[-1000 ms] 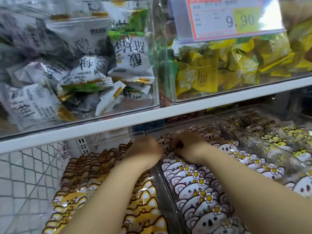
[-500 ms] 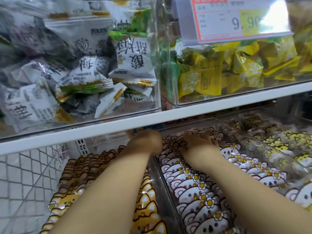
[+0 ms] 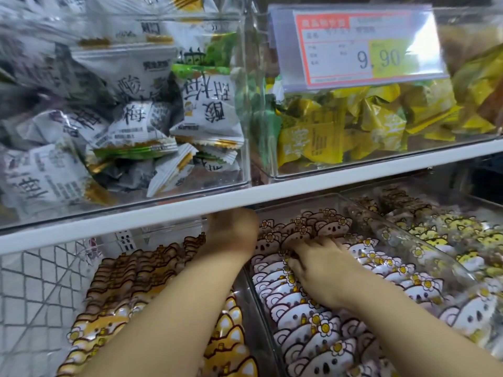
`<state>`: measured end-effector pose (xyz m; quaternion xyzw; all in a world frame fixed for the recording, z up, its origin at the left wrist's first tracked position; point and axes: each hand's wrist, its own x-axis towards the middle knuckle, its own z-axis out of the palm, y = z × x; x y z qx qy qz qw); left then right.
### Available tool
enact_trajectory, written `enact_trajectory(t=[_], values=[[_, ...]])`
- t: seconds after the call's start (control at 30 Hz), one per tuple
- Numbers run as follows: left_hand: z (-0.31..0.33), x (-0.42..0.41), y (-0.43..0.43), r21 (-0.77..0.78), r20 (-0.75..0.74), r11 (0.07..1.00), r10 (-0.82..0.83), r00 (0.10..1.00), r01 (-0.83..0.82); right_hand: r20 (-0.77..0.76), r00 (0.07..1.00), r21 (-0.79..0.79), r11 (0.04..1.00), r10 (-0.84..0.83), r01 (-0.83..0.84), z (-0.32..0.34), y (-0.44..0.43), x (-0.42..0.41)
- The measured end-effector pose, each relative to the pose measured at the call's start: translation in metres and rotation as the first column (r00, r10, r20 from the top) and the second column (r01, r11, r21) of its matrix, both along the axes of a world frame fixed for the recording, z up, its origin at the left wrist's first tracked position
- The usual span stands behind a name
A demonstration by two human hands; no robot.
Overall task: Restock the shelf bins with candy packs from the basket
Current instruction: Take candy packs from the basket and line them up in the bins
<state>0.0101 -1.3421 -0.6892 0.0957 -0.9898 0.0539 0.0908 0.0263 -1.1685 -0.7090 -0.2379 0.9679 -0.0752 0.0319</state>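
A white shelf [image 3: 245, 197] board crosses the view. On it stand two clear bins, the left bin [image 3: 246, 104] heaped with loose white-wrapped sweets and the right one [image 3: 381, 164] with yellow ones. A price tag [image 3: 353, 47] is clipped to the front of the right one, where a shopper would read it.

Beneath the board sit three more clear bins side by side, their packs standing on edge in tight rows so the printed faces show. The fox bin [image 3: 239, 289] on the left holds brown and orange packs, the koala bin [image 3: 362, 210] in the middle holds white ones with yellow flowers, and the cat bin [image 3: 487, 205] holds yellow ones. A wire mesh [image 3: 32, 289] panel lies to the far left. No basket shows.

Both forearms reach in under the board. The left hand [image 3: 231, 232] is at the back, by the wall between the fox and koala bins, probably steadying things there. Its fingers are hidden under the board, so whether it grips anything cannot be told. The right hand [image 3: 318, 265] lies over the tops of the koala packs [image 3: 307, 322] midway down the bin, fingers spread and pressing on them, holding none. That looks like tamping and squaring the row so the new stock sits level and packed back.
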Motion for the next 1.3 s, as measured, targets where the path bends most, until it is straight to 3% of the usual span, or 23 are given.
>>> enact_trajectory(t=[0.1, 0.2, 0.3, 0.43, 0.6, 0.73, 0.83, 0.9, 1.0, 1.07, 1.13, 1.23, 1.3], values=[[0.002, 0.001, 0.005, -0.020, 0.007, 1.000, 0.000, 1.000, 0.001, 0.021, 1.000, -0.038, 0.999, 0.010, -0.009, 0.005, 0.000, 0.006], [-0.001, 0.006, 0.014, 0.092, -0.040, 0.992, -0.080, 0.996, 0.083, 0.009, 1.000, -0.029, 0.999, -0.025, 0.025, 0.017, 0.016, 0.035], [-0.007, 0.021, 0.034, 0.059, 0.138, 0.977, -0.210, 0.968, 0.203, 0.124, 0.992, 0.092, 0.996, -0.017, 0.006, 0.020, 0.031, 0.071], [-0.012, 0.023, 0.042, 0.052, 0.394, 0.990, -0.143, 0.908, 0.133, 0.169, 0.986, 0.110, 0.993, 0.016, -0.035, 0.008, 0.033, 0.071], [-0.005, 0.022, 0.042, 0.073, 0.280, 0.986, -0.167, 0.945, 0.153, 0.128, 0.991, -0.001, 0.999, 0.032, -0.032, -0.004, 0.022, 0.046], [0.003, 0.058, 0.055, 0.159, 0.177, 0.958, -0.266, 0.948, 0.239, 0.006, 0.995, -0.156, 0.983, 0.099, -0.097, 0.018, 0.050, 0.086], [-0.001, 0.102, 0.079, 0.181, 0.299, 0.914, -0.402, 0.865, 0.362, -0.079, 0.992, -0.120, 0.987, 0.097, -0.106, 0.003, 0.072, 0.127], [-0.008, 0.114, 0.090, 0.090, 0.380, 0.912, -0.403, 0.833, 0.400, -0.003, 1.000, -0.059, 0.998, 0.020, -0.020, -0.007, 0.081, 0.134], [-0.016, 0.112, 0.094, 0.018, 0.401, 0.922, -0.361, 0.842, 0.387, -0.078, 0.994, -0.096, 0.992, 0.074, -0.081, -0.020, 0.087, 0.126], [-0.019, 0.108, 0.093, -0.026, 0.403, 0.922, -0.344, 0.848, 0.386, 0.017, 0.991, -0.075, 0.989, 0.133, -0.131, -0.028, 0.089, 0.120], [-0.020, 0.106, 0.092, -0.045, 0.412, 0.918, -0.343, 0.844, 0.395, 0.013, 0.990, -0.105, 0.985, 0.139, -0.137, -0.029, 0.091, 0.116], [-0.012, 0.109, 0.090, 0.043, 0.413, 0.919, -0.373, 0.831, 0.391, 0.013, 0.966, -0.217, 0.944, 0.257, -0.249, -0.016, 0.105, 0.125], [-0.005, 0.109, 0.090, 0.129, 0.324, 0.912, -0.410, 0.852, 0.390, -0.138, 0.951, -0.309, 0.901, 0.275, -0.306, 0.002, 0.126, 0.125]])
